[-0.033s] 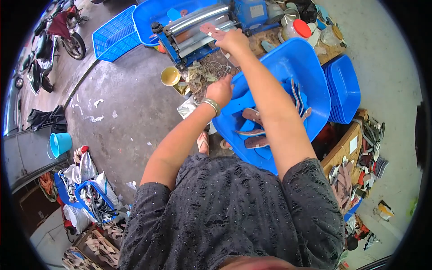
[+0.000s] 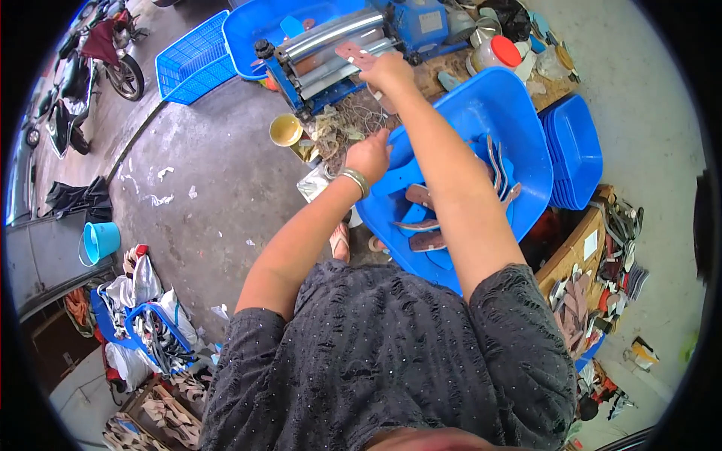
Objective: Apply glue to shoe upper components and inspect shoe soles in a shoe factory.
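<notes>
My right hand [image 2: 389,73] is stretched out to the roller machine [image 2: 331,56], closed on a flat pinkish-brown shoe sole [image 2: 353,54] that lies at the edge of the metal rollers. Another pinkish piece shows just under that hand, partly covered by it. Fingers curled, my left hand [image 2: 368,156] is at the left rim of a large blue tub [image 2: 519,113]; whatever its fingers may hold is hidden. Inside the tub lie several brown-and-blue soles [image 2: 429,240], partly covered by my right forearm.
Blue tubs [image 2: 583,158] stand stacked at the right. A yellow bowl [image 2: 286,130] and tangled string [image 2: 331,135] sit before the machine. Beyond it are a blue basket [image 2: 192,68] and a blue jug [image 2: 421,26]. A red-lidded jar [image 2: 496,52] stands on the worktable.
</notes>
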Demonstrator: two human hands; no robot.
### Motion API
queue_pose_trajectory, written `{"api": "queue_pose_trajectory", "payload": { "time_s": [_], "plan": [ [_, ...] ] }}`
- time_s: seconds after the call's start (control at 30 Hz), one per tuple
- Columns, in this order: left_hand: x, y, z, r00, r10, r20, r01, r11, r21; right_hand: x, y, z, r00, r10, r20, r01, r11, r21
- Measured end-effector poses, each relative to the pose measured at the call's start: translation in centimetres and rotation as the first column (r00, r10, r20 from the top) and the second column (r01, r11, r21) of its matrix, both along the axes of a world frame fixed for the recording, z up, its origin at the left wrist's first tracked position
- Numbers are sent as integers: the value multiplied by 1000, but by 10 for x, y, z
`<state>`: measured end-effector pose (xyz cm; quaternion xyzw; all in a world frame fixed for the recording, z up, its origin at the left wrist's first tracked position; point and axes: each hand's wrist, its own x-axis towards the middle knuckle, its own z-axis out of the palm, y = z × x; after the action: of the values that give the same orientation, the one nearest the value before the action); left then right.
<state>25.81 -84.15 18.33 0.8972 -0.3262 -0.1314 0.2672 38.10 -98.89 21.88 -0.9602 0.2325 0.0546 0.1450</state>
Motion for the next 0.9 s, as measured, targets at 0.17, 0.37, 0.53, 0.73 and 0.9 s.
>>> {"api": "queue_pose_trajectory", "payload": {
  "time_s": [0.17,0.37,0.53,0.73,0.9],
  "plan": [
    [1,9,0,998,3,-57,-5,999,-39,10,29,-15,995,-99,30,94,987,131],
    [5,4,-10,1000,22,-1,-22,999,-39,-11,21,-11,917,-3,398,-51,991,125],
    [4,7,0,997,76,-23,-76,997,18,-113,-27,5,667,34,744,-151,984,90],
    [-2,-4,10,1000,4,-30,-3,1000,20,-293,-192,-75,806,-460,373,439,887,145],
    [-2,-2,5,1000,12,-7,-12,999,43,-392,-217,-88,659,-752,19,738,651,179]
  ]
}}
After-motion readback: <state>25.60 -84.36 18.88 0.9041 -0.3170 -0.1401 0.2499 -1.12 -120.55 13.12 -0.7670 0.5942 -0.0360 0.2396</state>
